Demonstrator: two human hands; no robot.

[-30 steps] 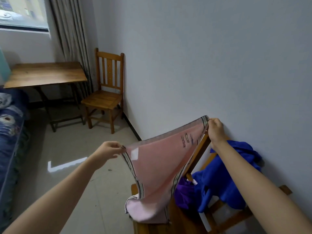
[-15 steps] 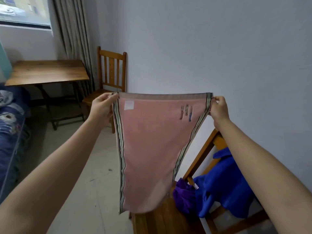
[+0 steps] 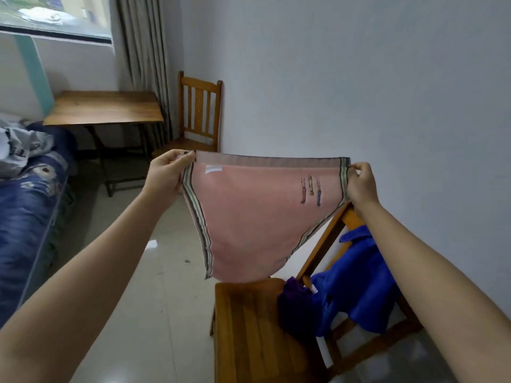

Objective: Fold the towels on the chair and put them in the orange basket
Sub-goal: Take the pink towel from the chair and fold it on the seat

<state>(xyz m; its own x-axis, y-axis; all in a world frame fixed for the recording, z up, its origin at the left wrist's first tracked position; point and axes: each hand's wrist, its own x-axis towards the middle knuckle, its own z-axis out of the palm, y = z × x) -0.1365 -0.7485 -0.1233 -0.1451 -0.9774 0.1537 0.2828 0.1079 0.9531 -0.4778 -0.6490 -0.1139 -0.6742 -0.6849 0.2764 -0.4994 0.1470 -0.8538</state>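
A pink towel (image 3: 254,217) with striped borders hangs spread in the air above the near wooden chair (image 3: 246,322). My left hand (image 3: 166,175) pinches its top left corner and my right hand (image 3: 360,185) pinches its top right corner. The towel's lower edge hangs just above the front of the seat. A blue towel (image 3: 356,283) is draped over the chair's back and seat, with a purple towel (image 3: 294,302) bunched beside it on the seat. No orange basket is in view.
A second wooden chair (image 3: 200,117) stands against the wall at the back, next to a wooden table (image 3: 105,109) and a curtain (image 3: 143,51). A bed with blue bedding (image 3: 25,205) runs along the left. Pale tiled floor (image 3: 154,272) lies between bed and chair.
Both hands raised the pink towel off the chair seat and pulled its top edge out level and wider. The towel now hangs free of the seat.
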